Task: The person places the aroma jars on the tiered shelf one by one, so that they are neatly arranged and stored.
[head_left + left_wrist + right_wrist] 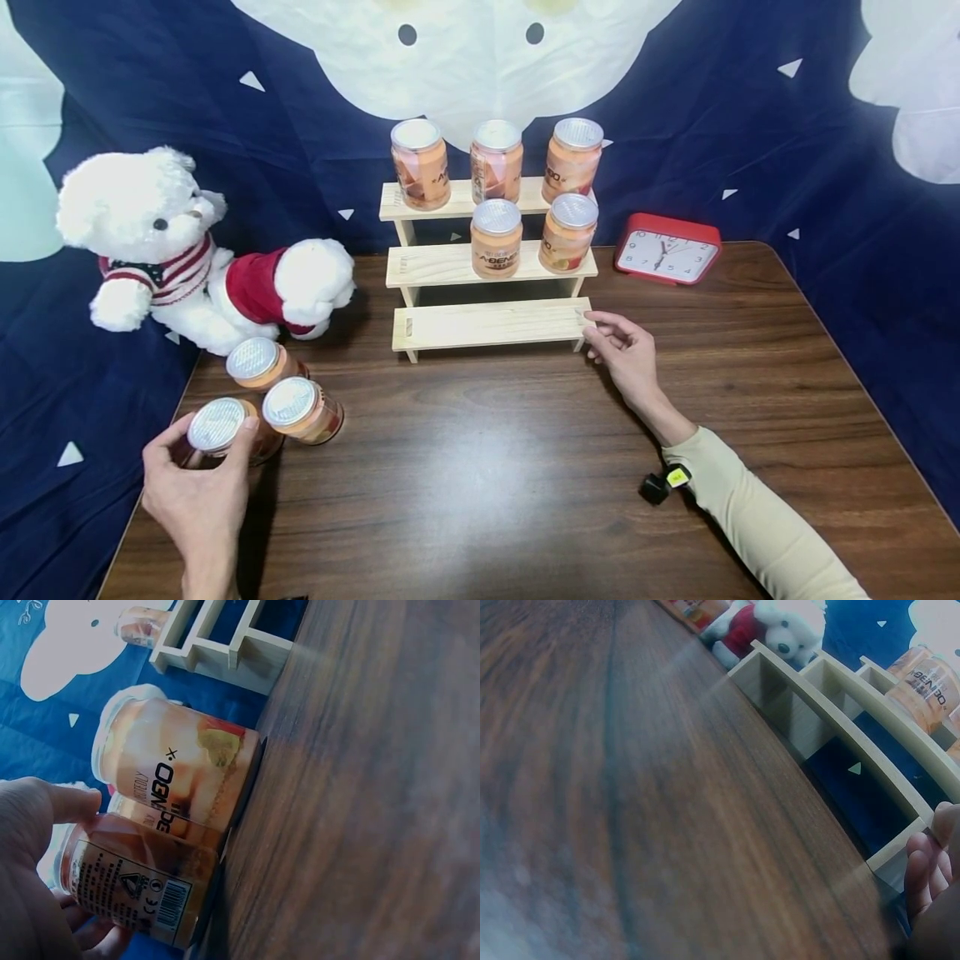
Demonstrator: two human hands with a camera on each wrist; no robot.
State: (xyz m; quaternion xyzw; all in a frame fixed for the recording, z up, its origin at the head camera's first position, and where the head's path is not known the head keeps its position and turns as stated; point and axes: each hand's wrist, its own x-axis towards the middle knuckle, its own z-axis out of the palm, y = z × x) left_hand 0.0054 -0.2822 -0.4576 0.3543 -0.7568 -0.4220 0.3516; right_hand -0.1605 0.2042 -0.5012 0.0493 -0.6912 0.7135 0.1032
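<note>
My left hand (pixel 197 492) holds a jar (pixel 218 425) with a silver lid at the table's left, thumb on one side and fingers on the other. In the left wrist view, that jar (pixel 139 877) shows a barcode label and stands on the table. Two similar jars, one nearer (pixel 303 408) and one behind (pixel 258 362), stand close to it. At the three-step wooden stand (pixel 491 323), my right hand (pixel 626 354) pinches the right end of the lowest step between thumb and fingers. Jars occupy the upper steps: three on top, two on the middle step's right part.
A white teddy bear (pixel 150 208) in red clothes leans at the back left, behind the loose jars. Right of the stand is a red alarm clock (pixel 667 248). A dark blue patterned cloth (pixel 300 108) hangs behind the brown wooden table (pixel 465 500).
</note>
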